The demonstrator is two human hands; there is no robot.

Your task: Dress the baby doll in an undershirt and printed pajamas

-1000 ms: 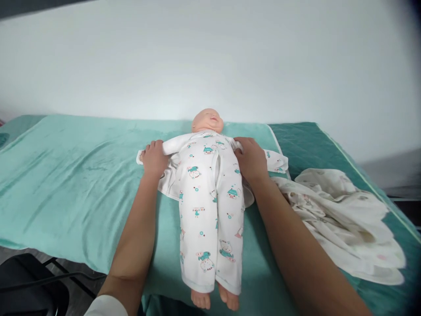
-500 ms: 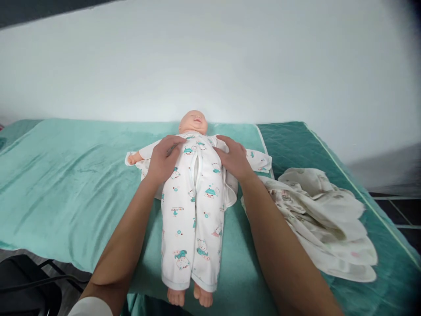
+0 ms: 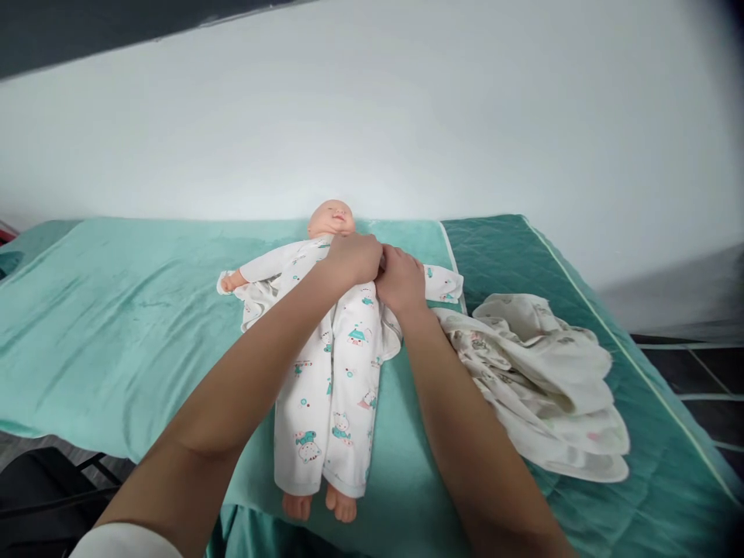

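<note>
Pink plastic baby doll (image 3: 330, 218) lies on its back mid-frame, head upper centre, bare feet (image 3: 342, 506) lower centre. It wears white cotton clothing (image 3: 354, 372) w/ a teal cartoon print. Left hand (image 3: 357, 258) reaches in from lower left over the doll's upper chest; right hand (image 3: 402, 279) is up against it, nr the flat white printed sleeve (image 3: 445, 284) right of centre. Both hands curl inward, knuckles up; fingertips are hidden, so can't tell what, if anything, they pinch. Left of centre, a plain white sleeve (image 3: 270, 262) covers one doll arm, small plastic hand (image 3: 232, 280) out past its end. Below: pale teal plush sheet (image 3: 145, 333), w/ dark green quilted cover (image 3: 668, 473) at right, bearing a rumpled heap of cream patterned cloth (image 3: 546, 372). For good handling, best use light fingertip grips, ease the fabric a bit at a time vs. tugging, steady the doll's torso & keep the left forearm's weight off its legs.
</note>
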